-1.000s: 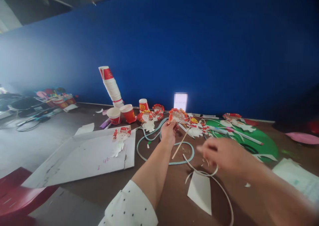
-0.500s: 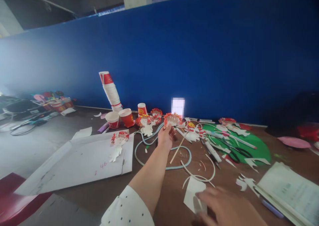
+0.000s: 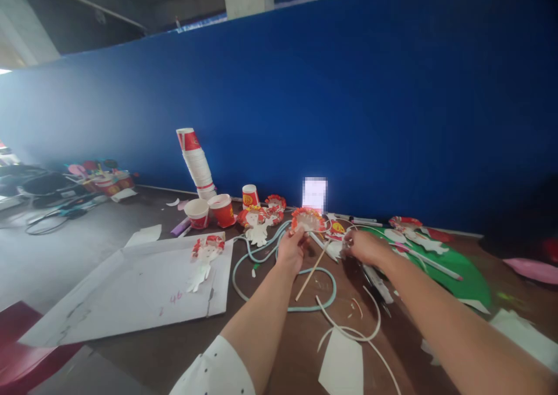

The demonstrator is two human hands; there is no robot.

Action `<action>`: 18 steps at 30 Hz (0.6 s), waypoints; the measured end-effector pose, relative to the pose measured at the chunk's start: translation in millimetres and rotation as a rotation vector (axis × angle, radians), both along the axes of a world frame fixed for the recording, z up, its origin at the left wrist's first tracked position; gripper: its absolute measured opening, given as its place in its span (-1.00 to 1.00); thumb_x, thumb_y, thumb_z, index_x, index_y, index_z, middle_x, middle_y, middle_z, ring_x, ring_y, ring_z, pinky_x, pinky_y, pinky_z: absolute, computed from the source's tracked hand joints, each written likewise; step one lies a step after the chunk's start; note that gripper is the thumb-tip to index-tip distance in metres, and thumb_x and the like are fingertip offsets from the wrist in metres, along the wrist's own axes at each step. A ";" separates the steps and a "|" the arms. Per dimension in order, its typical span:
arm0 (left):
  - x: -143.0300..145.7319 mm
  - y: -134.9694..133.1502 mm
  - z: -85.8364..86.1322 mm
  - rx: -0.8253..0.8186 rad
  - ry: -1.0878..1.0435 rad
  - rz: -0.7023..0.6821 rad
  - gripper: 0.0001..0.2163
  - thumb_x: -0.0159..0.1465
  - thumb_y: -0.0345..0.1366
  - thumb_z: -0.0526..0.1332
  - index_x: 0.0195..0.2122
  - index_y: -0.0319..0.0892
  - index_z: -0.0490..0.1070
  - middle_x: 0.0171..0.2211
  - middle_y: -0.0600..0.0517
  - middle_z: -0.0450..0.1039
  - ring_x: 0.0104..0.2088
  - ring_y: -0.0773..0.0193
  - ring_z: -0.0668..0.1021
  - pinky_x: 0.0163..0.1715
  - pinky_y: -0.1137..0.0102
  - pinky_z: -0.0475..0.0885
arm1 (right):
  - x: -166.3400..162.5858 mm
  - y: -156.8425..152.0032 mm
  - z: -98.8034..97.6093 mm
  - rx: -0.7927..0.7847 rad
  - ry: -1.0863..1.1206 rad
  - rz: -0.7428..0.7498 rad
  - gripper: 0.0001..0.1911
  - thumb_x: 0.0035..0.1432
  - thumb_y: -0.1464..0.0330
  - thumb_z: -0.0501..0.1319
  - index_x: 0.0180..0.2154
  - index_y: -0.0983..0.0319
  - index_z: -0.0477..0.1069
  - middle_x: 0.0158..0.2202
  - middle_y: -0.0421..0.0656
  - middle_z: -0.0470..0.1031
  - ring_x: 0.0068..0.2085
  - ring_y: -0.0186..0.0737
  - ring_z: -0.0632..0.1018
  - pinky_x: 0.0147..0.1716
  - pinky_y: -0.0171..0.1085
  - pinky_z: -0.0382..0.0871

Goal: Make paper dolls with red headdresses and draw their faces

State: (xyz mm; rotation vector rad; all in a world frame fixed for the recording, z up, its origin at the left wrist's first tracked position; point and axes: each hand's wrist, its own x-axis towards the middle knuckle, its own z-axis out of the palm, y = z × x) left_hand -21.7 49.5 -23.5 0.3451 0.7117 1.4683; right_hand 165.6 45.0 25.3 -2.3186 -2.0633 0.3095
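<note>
My left hand (image 3: pixel 292 251) pinches the lower edge of a paper cutout with a red fringe (image 3: pixel 307 219), its pale inner side towards me. Beside it, my right hand (image 3: pixel 366 247) reaches into the clutter with fingertips drawn together; what they hold, if anything, is too small to make out. Just left of those fingertips lie a red-and-yellow cut cup piece (image 3: pixel 336 229) and white paper scraps. Below my left hand a thin wooden stick (image 3: pixel 312 273) rests across a loop of pale blue cord (image 3: pixel 335 284).
A leaning stack of paper cups (image 3: pixel 197 165) stands at the back, with red cups (image 3: pixel 222 210) before it. Left lies a white board (image 3: pixel 131 290) bearing a paper figure (image 3: pixel 204 261). Markers and scraps cover a green disc (image 3: pixel 468 273). White cord (image 3: pixel 377 319) curls near a paper piece (image 3: pixel 342 363).
My right hand has moved from the near right, forward to the clutter beside my left hand. My left hand keeps hold of the fringed cutout. The view has shifted slightly.
</note>
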 end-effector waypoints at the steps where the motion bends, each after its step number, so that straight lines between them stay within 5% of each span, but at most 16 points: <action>1: 0.0 -0.2 -0.3 -0.002 0.000 0.000 -0.74 0.02 -0.44 0.44 -0.47 -0.22 0.31 -0.56 0.12 0.41 -0.54 0.44 0.50 -0.53 0.58 0.42 | -1.5 1.1 -3.1 -0.004 0.002 -0.002 -0.52 -0.12 0.19 0.35 -0.08 0.12 0.52 -0.07 0.00 0.57 -0.08 0.06 0.56 -0.24 -0.20 0.34; 11: -2.8 1.4 -2.8 0.011 0.036 -0.005 -0.76 0.00 -0.42 0.45 -0.45 -0.25 0.37 -0.56 0.11 0.42 -0.56 0.45 0.49 -0.55 0.57 0.41 | 30.4 10.9 -10.1 0.045 0.231 0.160 -0.67 -0.01 0.30 0.23 -0.15 0.16 0.54 -0.23 -0.12 0.59 -0.22 -0.15 0.56 -0.27 -0.27 0.30; 14: -3.9 2.8 -2.6 0.001 0.028 0.001 -0.79 0.02 -0.44 0.44 -0.44 -0.26 0.39 -0.56 0.10 0.43 -0.56 0.45 0.49 -0.55 0.58 0.41 | 37.9 7.1 -6.5 0.045 0.569 0.166 -0.74 0.00 0.24 0.23 -0.28 0.21 0.55 -0.36 -0.16 0.58 -0.34 -0.23 0.53 -0.34 -0.30 0.31; 18: -3.7 3.6 -3.9 -0.002 0.027 0.002 -0.80 0.03 -0.44 0.44 -0.41 -0.26 0.41 -0.52 0.07 0.46 -0.52 0.44 0.51 -0.52 0.59 0.43 | 25.6 -3.7 -5.2 -0.021 1.055 -0.037 -0.73 -0.09 0.20 0.31 -0.36 0.24 0.52 -0.48 -0.20 0.53 -0.47 -0.31 0.48 -0.46 -0.34 0.31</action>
